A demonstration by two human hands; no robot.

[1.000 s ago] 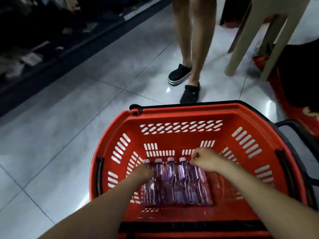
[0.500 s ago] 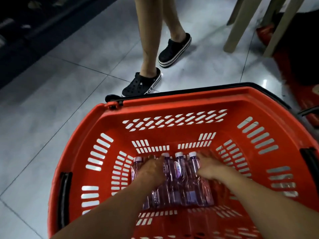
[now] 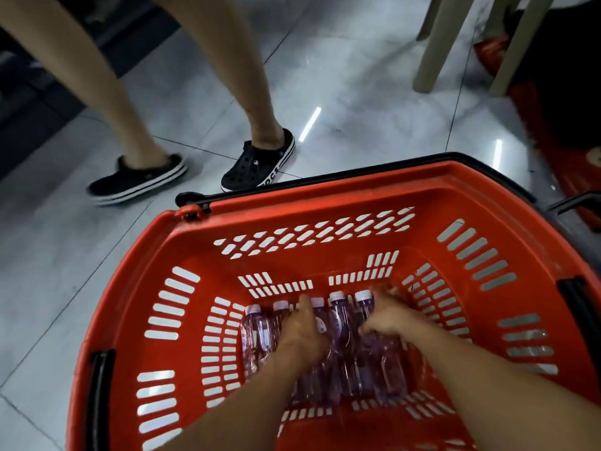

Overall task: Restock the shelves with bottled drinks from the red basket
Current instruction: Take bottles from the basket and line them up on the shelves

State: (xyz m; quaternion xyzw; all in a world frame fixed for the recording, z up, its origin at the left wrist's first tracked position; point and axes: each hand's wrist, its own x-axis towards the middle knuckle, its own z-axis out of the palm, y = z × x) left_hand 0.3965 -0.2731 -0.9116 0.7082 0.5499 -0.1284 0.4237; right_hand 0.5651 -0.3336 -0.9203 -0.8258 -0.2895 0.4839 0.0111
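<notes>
While the clear purple-tinted plastic bottles (image 3: 257,330) lie flat in the red slotted plastic basket (image 3: 325,196), left hand (image 3: 302,333) and right hand (image 3: 390,317) curl fingers round several, probably to lift a bunch together.

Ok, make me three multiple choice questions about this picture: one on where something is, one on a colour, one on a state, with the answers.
1. Where are the bottles? A on the floor tiles; B in the bottom of the basket; C on a shelf.
2. What colour are the bottles? A purple; B green; C orange.
3. What are the left hand and right hand doing? A hanging idle; B holding the basket's handles; C gripping the bottles.
Answers: B, they lie side by side on the basket's floor; A, their clear bodies are purple; C, both hands are down on the row.
</notes>
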